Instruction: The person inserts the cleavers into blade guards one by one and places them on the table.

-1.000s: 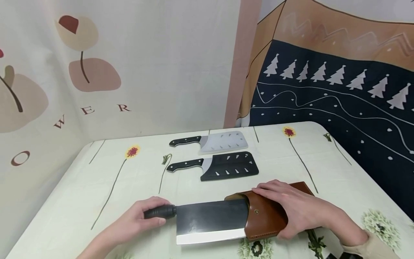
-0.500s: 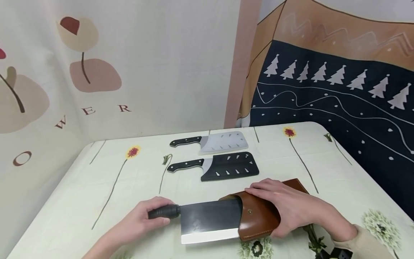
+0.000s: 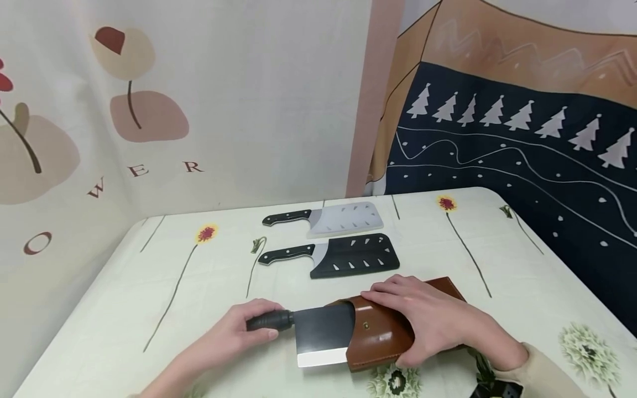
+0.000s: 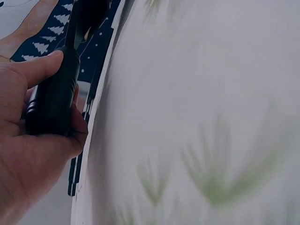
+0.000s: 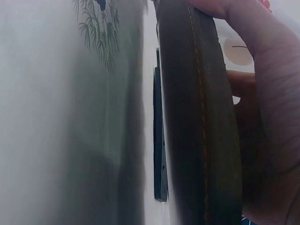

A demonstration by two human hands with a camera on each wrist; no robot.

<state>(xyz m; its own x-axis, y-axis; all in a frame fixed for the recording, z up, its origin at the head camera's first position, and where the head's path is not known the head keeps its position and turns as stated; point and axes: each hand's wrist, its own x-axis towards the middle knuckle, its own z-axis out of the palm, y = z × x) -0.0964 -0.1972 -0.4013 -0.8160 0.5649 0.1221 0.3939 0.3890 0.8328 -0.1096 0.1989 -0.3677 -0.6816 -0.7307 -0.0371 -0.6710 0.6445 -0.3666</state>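
**Cleaver halfway into sheath**

Head view: the left hand has its fingers clamped on the cleaver handle; the right hand presses the brown sheath to the bench, fingers curled over it. Half the blade shows between the hands. 2 covered knives lie beyond the fingers.

Left wrist view: the thumb wraps the black handle.

Right wrist view: the fingers grip the sheath's stitched edge.

Next, likely a straight push, sheath pinned.

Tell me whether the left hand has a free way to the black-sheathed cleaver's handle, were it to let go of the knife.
Probably yes. The left hand grips the knife handle; the black-sheathed cleaver lies beyond it with only bare tablecloth between.
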